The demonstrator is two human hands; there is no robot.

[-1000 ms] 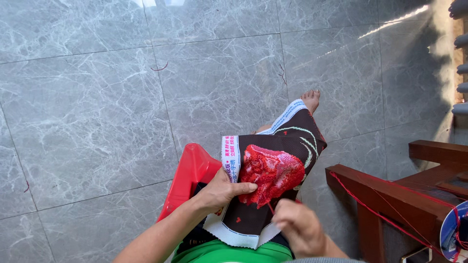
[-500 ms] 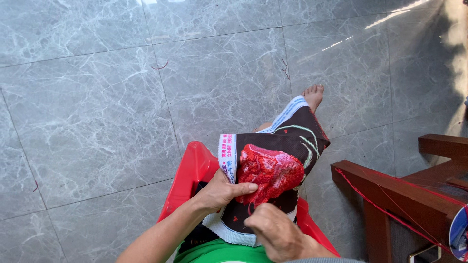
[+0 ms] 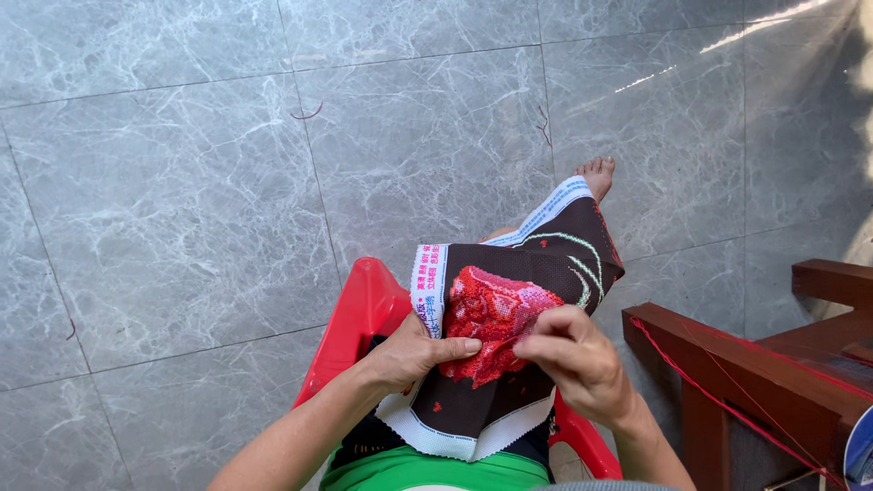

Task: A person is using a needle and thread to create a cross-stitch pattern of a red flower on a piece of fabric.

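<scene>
Across the person's lap, at 6 o'clock in the view, lies a dark embroidery cloth (image 3: 527, 273) with white mesh edges, draped over the knee and running out toward 1 o'clock, where a bare foot (image 3: 597, 175) rests on the floor. At the cloth's centre sits a red stitched flower motif (image 3: 491, 318), with thin pale curved lines worked into the cloth at 2 o'clock of it. Left hand (image 3: 414, 353): fingers together, thumb laid along the lower left edge of the red motif, pinching the cloth from its 9 o'clock side. Right hand (image 3: 575, 359): fingers curled together and closed on the cloth at the motif's 3 o'clock edge; whether they also pinch a needle cannot be told. Beneath the cloth, a red plastic chair (image 3: 364, 314) shows at 9 o'clock of the hands and again by the right wrist. A green garment (image 3: 427, 473) fills the bottom edge. At 4 o'clock stands a dark wooden frame (image 3: 727, 364) with red thread (image 3: 709, 386) strung along it. Grey marble floor tiles (image 3: 182, 209) carry loose thread scraps (image 3: 307, 115) at 11 o'clock.
</scene>
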